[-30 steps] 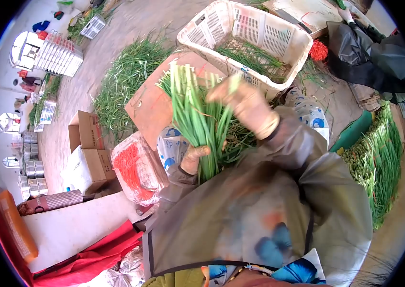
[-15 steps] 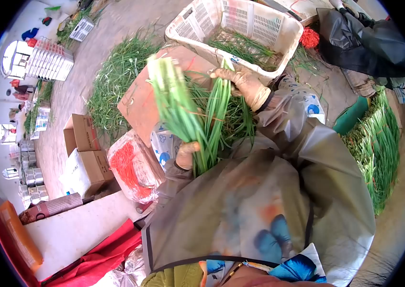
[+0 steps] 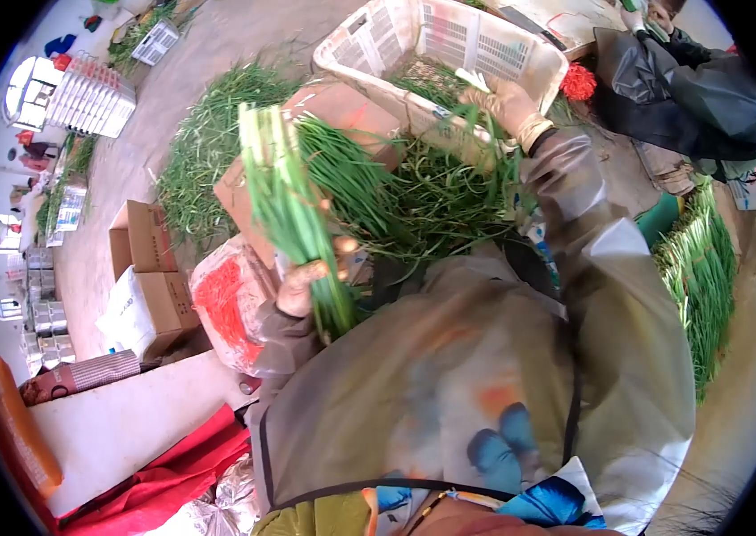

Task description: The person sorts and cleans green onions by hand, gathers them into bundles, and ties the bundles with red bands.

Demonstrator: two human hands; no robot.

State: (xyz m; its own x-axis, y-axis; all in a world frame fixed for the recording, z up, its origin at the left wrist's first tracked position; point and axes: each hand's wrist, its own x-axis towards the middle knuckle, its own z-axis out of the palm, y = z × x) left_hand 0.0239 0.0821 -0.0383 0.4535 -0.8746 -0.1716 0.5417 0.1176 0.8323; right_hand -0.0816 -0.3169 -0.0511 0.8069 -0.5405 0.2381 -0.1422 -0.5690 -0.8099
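Observation:
My gloved left hand (image 3: 306, 281) is closed around a thick bunch of garlic chives (image 3: 284, 196), pale stem ends up and green leaves down toward my lap. Farther out to the right, my gloved right hand (image 3: 508, 107) is at the near rim of the white crate (image 3: 369, 85). It grips a small bunch of garlic chives (image 3: 474, 82), whose white ends stick out past the fingers; motion blurs it somewhat. Between my hands, loose garlic chives (image 3: 436, 196) lie in a tangled heap, and more green leaves (image 3: 338, 156) rest over a brown cardboard piece (image 3: 369, 112).
A large pile of greens (image 3: 217, 152) lies on the floor at left. Bundled greens (image 3: 704, 286) stand at right. Red ties (image 3: 228, 299) sit on a block near my left arm, beside cardboard boxes (image 3: 159, 304). Another person in a dark apron (image 3: 682, 98) works at upper right.
My right hand has moved right and away, from beside the left hand's bunch to the crate rim, taking a few stalks along. My left hand and its bunch have shifted slightly left.

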